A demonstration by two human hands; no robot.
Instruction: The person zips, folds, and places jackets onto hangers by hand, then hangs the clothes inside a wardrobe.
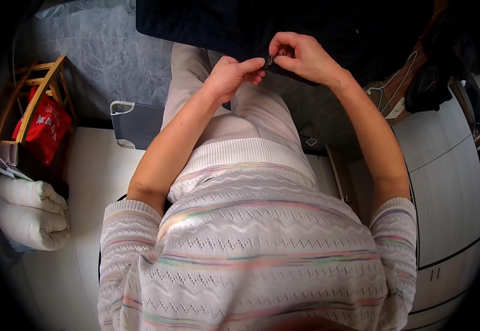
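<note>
Grey marbled surface (105,49) off to the left, dark cloth (207,25) up front, and a small dark piece (271,60) right in between: left grip (230,76) pinching its left side, right grip (304,58) pinching its right, both equally near, long axis too tiny to tell

Single head-worn view, facing steeply down and forward, close above the striped sweater (267,240), hands (230,75) farther off

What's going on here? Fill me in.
A person pinches a small dark piece between the fingertips of the left hand and the right hand, by the edge of the dark cloth. It is too small to identify, or to tell whether it joins the cloth.
</note>
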